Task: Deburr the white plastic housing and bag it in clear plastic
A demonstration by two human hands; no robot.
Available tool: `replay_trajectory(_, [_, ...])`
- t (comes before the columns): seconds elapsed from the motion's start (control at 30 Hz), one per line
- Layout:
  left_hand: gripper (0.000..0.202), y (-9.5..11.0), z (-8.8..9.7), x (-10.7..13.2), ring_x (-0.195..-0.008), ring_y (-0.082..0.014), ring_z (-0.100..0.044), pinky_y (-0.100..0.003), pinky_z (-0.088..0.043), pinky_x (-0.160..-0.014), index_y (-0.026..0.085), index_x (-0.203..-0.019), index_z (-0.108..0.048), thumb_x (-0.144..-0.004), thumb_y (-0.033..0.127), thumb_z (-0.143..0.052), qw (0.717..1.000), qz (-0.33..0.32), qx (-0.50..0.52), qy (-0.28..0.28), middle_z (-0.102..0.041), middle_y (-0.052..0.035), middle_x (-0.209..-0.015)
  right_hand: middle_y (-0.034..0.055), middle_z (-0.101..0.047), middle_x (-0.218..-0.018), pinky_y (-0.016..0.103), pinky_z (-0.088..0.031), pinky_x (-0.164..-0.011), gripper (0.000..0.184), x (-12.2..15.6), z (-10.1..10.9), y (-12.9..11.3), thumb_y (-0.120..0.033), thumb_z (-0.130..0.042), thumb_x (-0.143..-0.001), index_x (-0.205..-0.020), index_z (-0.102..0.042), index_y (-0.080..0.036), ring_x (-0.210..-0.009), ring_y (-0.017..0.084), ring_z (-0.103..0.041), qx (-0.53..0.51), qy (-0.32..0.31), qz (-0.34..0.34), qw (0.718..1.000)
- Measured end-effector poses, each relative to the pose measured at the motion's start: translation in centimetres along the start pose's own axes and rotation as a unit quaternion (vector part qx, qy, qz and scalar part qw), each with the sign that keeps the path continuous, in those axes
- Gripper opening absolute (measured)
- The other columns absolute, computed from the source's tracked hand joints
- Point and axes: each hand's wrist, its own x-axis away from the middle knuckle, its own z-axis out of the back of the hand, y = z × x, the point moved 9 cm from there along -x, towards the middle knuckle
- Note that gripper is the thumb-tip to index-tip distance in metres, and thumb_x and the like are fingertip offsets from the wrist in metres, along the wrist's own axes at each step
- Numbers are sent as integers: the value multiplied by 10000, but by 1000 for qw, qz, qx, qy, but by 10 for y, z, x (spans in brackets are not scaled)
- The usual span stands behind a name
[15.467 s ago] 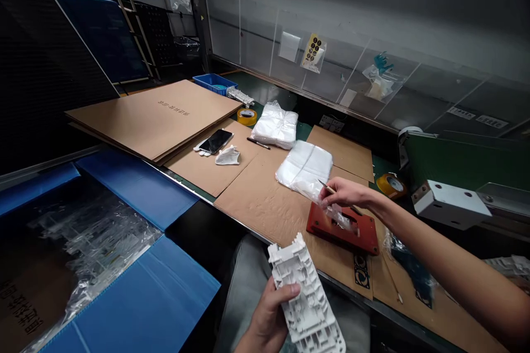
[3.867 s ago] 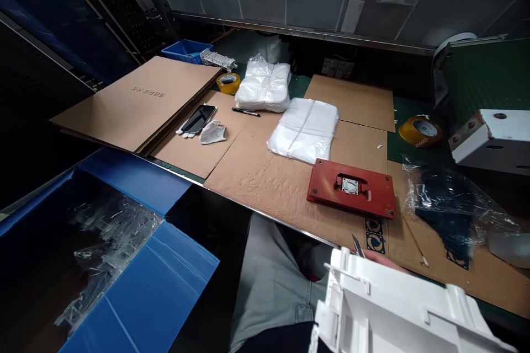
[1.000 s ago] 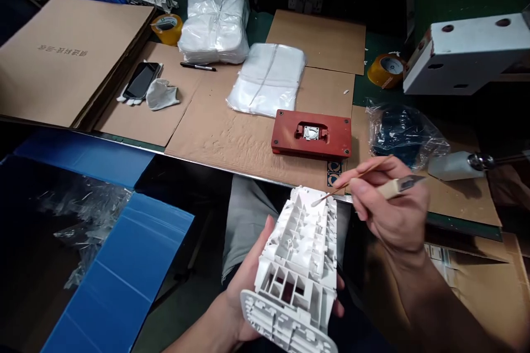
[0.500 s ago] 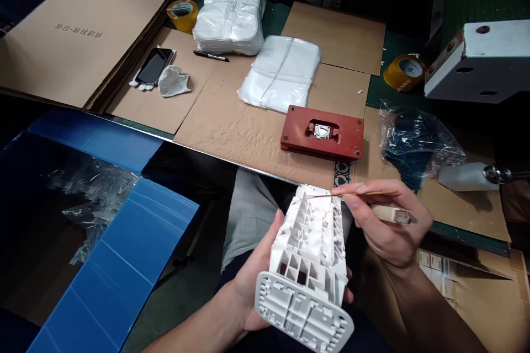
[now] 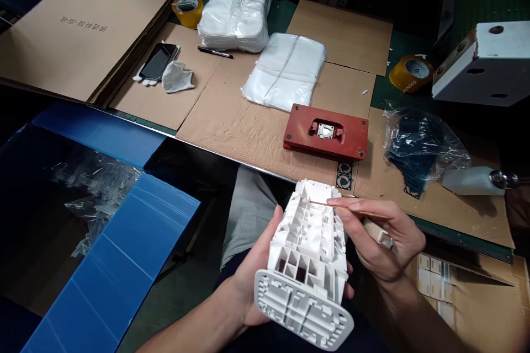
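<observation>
My left hand [image 5: 252, 276] cradles a white moulded plastic part [image 5: 308, 265] with many ribbed cells, held over my lap. My right hand [image 5: 379, 237] pinches a thin wooden swab stick [image 5: 331, 205] between thumb and forefinger, its tip resting at the far end of the part. The same hand also holds a pale-handled tool [image 5: 377, 231] tucked under its fingers. Just beyond, on the cardboard-covered bench [image 5: 244, 121], lies a red jig plate [image 5: 326, 132] with a small metal insert.
Two stacks of clear plastic bags [image 5: 285, 69], a phone [image 5: 156, 60] on white gloves, a pen, two yellow tape rolls [image 5: 411, 70] and a bag of dark pieces [image 5: 418, 146] sit on the bench. A blue lined bin [image 5: 103, 265] stands at my left. A white block [image 5: 484, 66] juts in right.
My right hand has lowered and swung the stick flatter, sliding its tip along the far end of the white part. The part has stayed in my left hand.
</observation>
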Motion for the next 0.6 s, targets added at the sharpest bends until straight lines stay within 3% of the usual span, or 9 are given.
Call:
replay_trajectory(0.13, [995, 1, 0, 0, -967, -303, -732, -366, -537, -842, 66, -1240, -677, -871, 840, -171, 1000, 0, 5, -7, -738, -173, -1101, -3, -783, -898, 360, -606, -668, 291, 1, 7, 2, -41, -740, -794, -980, -683, -258, -803, 243, -762, -48, 51, -14, 997])
replay_trajectory(0.27, [950, 4, -1, -1, -956, -297, -739, -356, -532, -832, 72, -1256, -673, -892, 815, -207, 1000, -15, -9, -10, -746, -192, -1092, 12, -784, -924, 329, -585, -605, 273, 0, 2, 4, -37, -736, -794, -963, -680, -245, -790, 237, -761, -50, 5, -35, 998])
replay_trajectory(0.37, [904, 7, 2, -2, -947, -306, -743, -365, -527, -827, 85, -1287, -658, -893, 804, -278, 999, -31, -24, -5, -749, -200, -1095, 27, -786, -956, 318, -597, -640, 274, 2, -2, 5, -28, -749, -774, -953, -686, -226, -835, 244, -765, -25, -19, -34, 999])
replay_trajectory(0.47, [850, 8, 7, -1, -952, -325, -737, -380, -517, -827, 83, -1311, -639, -898, 771, -359, 998, -37, -45, 1, -742, -204, -1119, 38, -788, -932, 333, -611, -645, 266, 5, 1, 5, -29, -753, -767, -943, -680, -215, -817, 254, -767, -33, 22, -15, 999])
replay_trajectory(0.6, [775, 9, 6, -2, -1062, -362, -693, -422, -503, -882, 73, -1320, -623, -860, 685, -504, 999, -33, -34, -27, -707, -215, -1203, 53, -785, -906, 240, -462, -380, 182, 5, 15, 15, -87, -743, -796, -860, -623, -209, -615, 206, -730, -122, 113, -57, 984])
